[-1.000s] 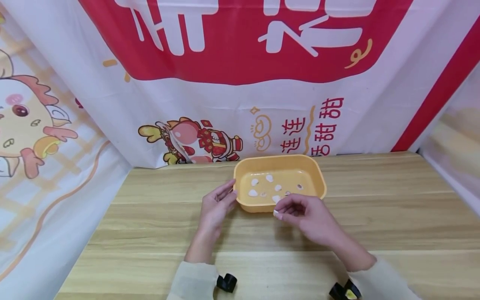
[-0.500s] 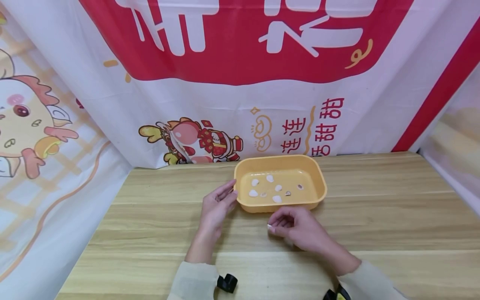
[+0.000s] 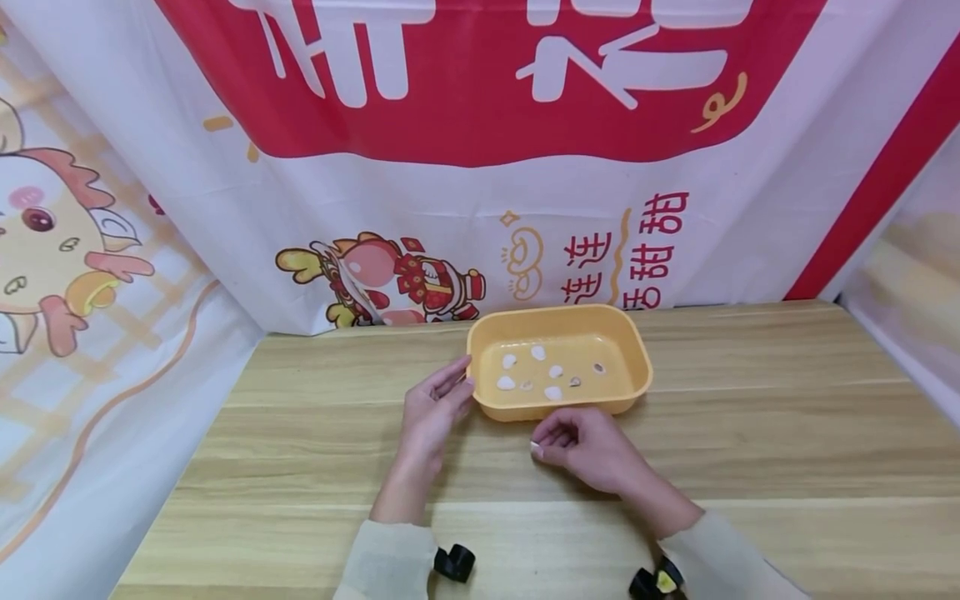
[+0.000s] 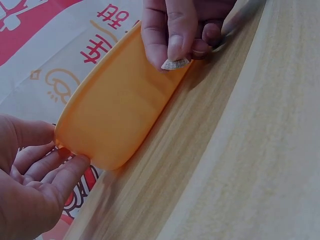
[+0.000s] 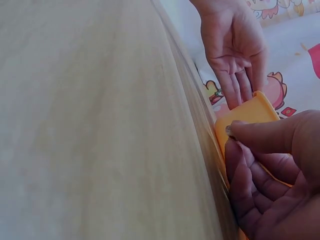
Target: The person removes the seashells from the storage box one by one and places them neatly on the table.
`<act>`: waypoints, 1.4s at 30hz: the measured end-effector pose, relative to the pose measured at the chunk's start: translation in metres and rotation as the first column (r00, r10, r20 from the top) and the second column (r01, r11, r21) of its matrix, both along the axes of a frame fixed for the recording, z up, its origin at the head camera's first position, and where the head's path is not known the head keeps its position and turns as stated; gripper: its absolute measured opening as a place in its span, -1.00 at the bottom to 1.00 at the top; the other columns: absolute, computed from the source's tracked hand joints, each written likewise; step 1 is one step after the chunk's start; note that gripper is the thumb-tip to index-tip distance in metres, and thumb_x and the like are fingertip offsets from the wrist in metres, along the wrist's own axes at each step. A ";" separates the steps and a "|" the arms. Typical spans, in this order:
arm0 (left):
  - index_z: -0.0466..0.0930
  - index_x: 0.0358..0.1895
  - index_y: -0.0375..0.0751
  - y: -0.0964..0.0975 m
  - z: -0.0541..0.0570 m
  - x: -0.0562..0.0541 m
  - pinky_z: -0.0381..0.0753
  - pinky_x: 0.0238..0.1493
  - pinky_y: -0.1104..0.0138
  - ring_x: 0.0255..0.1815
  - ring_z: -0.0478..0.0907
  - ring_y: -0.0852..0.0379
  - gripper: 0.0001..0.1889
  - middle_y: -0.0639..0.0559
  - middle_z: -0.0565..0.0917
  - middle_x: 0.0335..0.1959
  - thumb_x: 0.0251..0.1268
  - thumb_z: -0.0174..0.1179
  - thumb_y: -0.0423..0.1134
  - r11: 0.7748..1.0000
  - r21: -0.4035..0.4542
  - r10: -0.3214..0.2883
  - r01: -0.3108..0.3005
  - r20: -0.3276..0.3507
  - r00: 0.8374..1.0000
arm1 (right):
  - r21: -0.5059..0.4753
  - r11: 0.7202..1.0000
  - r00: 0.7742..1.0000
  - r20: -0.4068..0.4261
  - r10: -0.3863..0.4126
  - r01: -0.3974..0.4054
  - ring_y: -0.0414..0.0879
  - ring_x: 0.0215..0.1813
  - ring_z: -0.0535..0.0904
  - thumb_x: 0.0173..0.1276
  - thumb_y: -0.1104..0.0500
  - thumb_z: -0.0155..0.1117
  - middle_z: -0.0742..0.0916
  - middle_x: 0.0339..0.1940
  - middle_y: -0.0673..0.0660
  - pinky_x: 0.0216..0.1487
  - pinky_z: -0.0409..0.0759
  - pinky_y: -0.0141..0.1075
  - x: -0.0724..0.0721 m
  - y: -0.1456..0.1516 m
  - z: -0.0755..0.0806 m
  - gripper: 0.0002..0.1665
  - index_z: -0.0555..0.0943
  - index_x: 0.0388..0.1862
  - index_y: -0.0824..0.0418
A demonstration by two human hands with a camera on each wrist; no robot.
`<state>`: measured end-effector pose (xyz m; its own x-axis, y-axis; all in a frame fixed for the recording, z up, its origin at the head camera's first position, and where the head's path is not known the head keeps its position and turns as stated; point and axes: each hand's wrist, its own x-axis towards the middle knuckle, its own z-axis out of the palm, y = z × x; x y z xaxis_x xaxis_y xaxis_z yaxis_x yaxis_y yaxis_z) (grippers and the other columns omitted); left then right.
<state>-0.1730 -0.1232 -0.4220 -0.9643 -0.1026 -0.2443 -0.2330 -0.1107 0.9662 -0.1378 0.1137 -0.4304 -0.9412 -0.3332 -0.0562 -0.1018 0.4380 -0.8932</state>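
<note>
My right hand (image 3: 588, 450) pinches a small ribbed seashell (image 4: 175, 64) between thumb and fingertips, just in front of the near wall of a yellow plastic tub (image 3: 510, 414). In the right wrist view only an edge of that seashell (image 5: 229, 131) shows at the thumb tip. My left hand (image 3: 431, 417) rests its nearly straight fingers and thumb against the tub's left end, around the rim. Several pale seashells (image 3: 506, 383) lie spread over the tub floor, along with a few smaller, darker ones (image 3: 575, 382).
The tub stands at the back of a wooden table (image 3: 315, 467), close to a printed cloth backdrop (image 3: 420, 200). Another printed cloth (image 3: 172, 292) hangs along the left side. Black wrist cameras (image 3: 454, 563) sit at both sleeves.
My right hand has moved down and left, from overlapping the tub's near rim to just in front of it, still pinching the seashell. My left hand stays at the tub's left end.
</note>
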 end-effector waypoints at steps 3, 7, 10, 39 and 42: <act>0.64 0.42 -0.02 0.000 0.001 0.000 0.66 0.50 0.10 0.49 0.60 -0.11 -0.55 -0.11 0.58 0.53 0.54 0.28 -0.36 1.000 -0.004 -0.002 0.002 0.002 1.000 | 0.022 1.000 0.999 -0.042 -0.002 0.003 -0.19 -0.27 0.67 0.32 0.23 0.59 0.80 -0.36 0.01 -0.24 0.69 -0.44 -0.001 -0.002 -0.003 -0.91 0.80 -0.24 0.16; 0.65 0.41 0.00 0.000 0.001 -0.001 0.66 0.50 0.09 0.48 0.60 -0.10 -0.56 -0.11 0.58 0.53 0.55 0.28 -0.35 1.000 -0.006 -0.003 0.003 0.007 1.000 | 0.043 0.999 0.997 -0.079 -0.023 0.027 -0.21 -0.32 0.66 0.28 0.26 0.60 0.80 -0.40 0.01 -0.29 0.66 -0.46 0.000 -0.005 -0.004 -0.91 0.81 -0.27 0.18; 0.65 0.41 0.00 0.000 0.000 -0.001 0.66 0.50 0.09 0.48 0.60 -0.11 -0.56 -0.11 0.58 0.53 0.55 0.28 -0.35 1.000 -0.002 -0.001 0.001 0.007 1.000 | 0.059 0.997 0.996 -0.074 -0.052 0.056 -0.22 -0.34 0.65 0.26 0.28 0.61 0.79 -0.42 0.01 -0.32 0.64 -0.47 0.000 -0.008 -0.003 -0.90 0.81 -0.28 0.19; 0.66 0.40 0.00 -0.001 -0.001 -0.002 0.67 0.49 0.09 0.46 0.62 -0.10 -0.57 -0.12 0.61 0.49 0.54 0.29 -0.34 1.000 0.005 0.009 -0.009 0.007 1.000 | 0.140 0.979 0.984 -0.117 -0.132 0.148 -0.26 -0.40 0.63 0.24 0.28 0.63 0.76 -0.49 -0.08 -0.37 0.64 -0.46 0.000 -0.016 -0.005 -0.86 0.80 -0.41 0.08; 0.66 0.40 0.01 0.000 -0.001 -0.003 0.67 0.49 0.09 0.46 0.62 -0.09 -0.57 -0.11 0.61 0.49 0.54 0.29 -0.34 1.000 0.002 0.009 -0.009 0.005 1.000 | 0.140 0.980 0.984 -0.121 -0.127 0.144 -0.26 -0.41 0.62 0.24 0.27 0.63 0.76 -0.49 -0.08 -0.37 0.64 -0.46 0.000 -0.016 -0.005 -0.86 0.80 -0.42 0.08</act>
<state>-0.1756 -0.1237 -0.4234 -0.9619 -0.1111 -0.2497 -0.2371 -0.1153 0.9646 -0.1376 0.0979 -0.4354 -0.9801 -0.1982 0.0120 -0.1274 0.5811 -0.8038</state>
